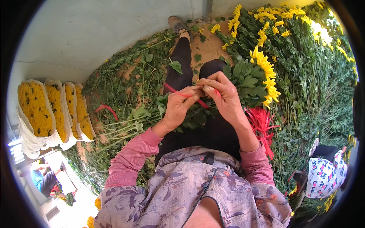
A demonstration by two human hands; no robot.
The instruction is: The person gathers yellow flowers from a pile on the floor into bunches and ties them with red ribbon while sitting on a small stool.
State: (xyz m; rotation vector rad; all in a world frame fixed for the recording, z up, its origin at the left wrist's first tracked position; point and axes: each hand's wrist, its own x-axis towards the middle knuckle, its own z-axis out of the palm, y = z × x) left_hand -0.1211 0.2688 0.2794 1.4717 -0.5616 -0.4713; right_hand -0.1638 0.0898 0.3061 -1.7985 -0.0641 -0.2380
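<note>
My left hand (182, 105) and my right hand (221, 95) meet above my lap, fingertips pinching a thin red plastic strip (178, 92) between them. Beneath them a bunch of yellow chrysanthemums (266, 75) lies across my thighs. Its flower heads point right and its leafy stems (122, 125) reach out to the left. Whether the strip passes fully around the stems is hidden by my hands and the leaves. A bundle of red strips (262, 125) rests by my right forearm.
Cut chrysanthemums (299, 57) are heaped along the right. Loose leaves and stems (114, 82) cover the floor at left. White-wrapped bundles of yellow flowers (37, 108) stand by the pale wall (94, 28). One person (47, 179) sits at lower left, another (325, 173) at lower right.
</note>
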